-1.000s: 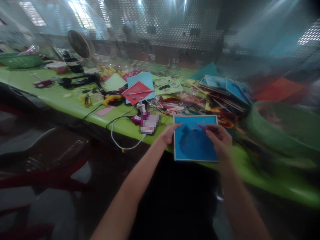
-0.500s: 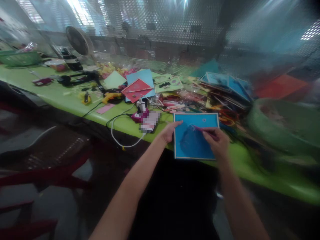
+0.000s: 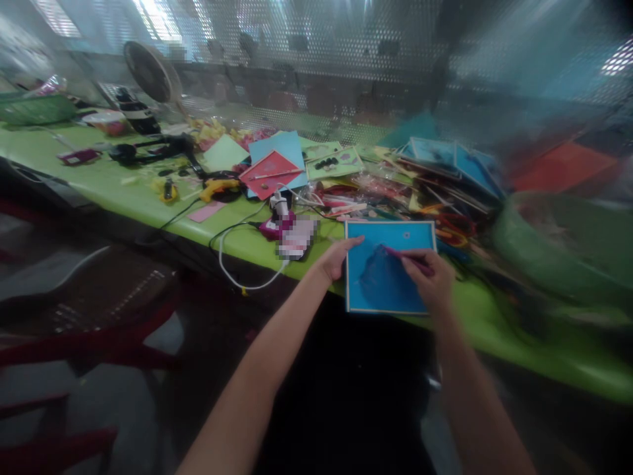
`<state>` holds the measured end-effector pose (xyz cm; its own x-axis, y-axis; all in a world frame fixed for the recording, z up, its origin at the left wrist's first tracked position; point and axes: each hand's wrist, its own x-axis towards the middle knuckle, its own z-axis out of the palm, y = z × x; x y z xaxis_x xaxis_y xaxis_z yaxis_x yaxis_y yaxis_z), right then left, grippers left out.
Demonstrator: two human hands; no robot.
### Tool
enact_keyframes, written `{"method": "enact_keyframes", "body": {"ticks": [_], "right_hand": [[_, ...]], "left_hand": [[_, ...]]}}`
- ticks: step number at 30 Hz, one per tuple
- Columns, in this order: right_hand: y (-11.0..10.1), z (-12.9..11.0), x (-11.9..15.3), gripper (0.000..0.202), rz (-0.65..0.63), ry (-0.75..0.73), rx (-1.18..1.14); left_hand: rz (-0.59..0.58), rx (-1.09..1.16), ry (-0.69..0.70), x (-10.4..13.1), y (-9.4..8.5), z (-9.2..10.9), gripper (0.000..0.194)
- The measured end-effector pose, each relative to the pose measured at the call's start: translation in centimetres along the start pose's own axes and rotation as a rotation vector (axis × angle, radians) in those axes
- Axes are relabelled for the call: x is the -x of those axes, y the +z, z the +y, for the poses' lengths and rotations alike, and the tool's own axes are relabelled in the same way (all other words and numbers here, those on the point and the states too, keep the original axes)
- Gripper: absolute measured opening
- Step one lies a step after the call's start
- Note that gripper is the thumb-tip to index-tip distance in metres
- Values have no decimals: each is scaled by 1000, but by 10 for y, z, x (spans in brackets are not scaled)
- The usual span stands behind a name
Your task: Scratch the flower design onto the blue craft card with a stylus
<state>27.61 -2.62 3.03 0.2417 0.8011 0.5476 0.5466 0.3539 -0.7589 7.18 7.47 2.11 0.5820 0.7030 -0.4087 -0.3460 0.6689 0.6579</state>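
A square blue board [image 3: 370, 293] with a pale border lies at the front edge of the green table. My left hand [image 3: 337, 258] grips its left side, thumb over the top face. In my right hand [image 3: 432, 278] is a slim purple pen [image 3: 413, 259], pinched between the fingers. Its tip points at the board's upper middle, where a darker patch shows. I cannot make out whether the tip touches. A small pale mark sits near the board's upper right corner.
Left of the board, a purple power strip [image 3: 271, 228] with a white plug and cables lies beside a blurred-out item. Behind are a red card [image 3: 270, 177], a yellow-handled tool [image 3: 217, 189] and stacked blue boards [image 3: 435, 152]. A green basin [image 3: 558, 244] stands right; a fan [image 3: 151, 71] stands far left.
Both hands and the board keep nearly the same places, with the pen tip still over the board's upper middle. The whole view has shifted slightly.
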Motion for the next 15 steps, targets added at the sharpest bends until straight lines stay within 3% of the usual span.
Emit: {"method": "enact_keyframes", "body": {"ticks": [15], "right_hand": [[0,1,0,19,5,14,8]], "left_hand": [[-8,-6,37,-4,-5,-3,30]]}}
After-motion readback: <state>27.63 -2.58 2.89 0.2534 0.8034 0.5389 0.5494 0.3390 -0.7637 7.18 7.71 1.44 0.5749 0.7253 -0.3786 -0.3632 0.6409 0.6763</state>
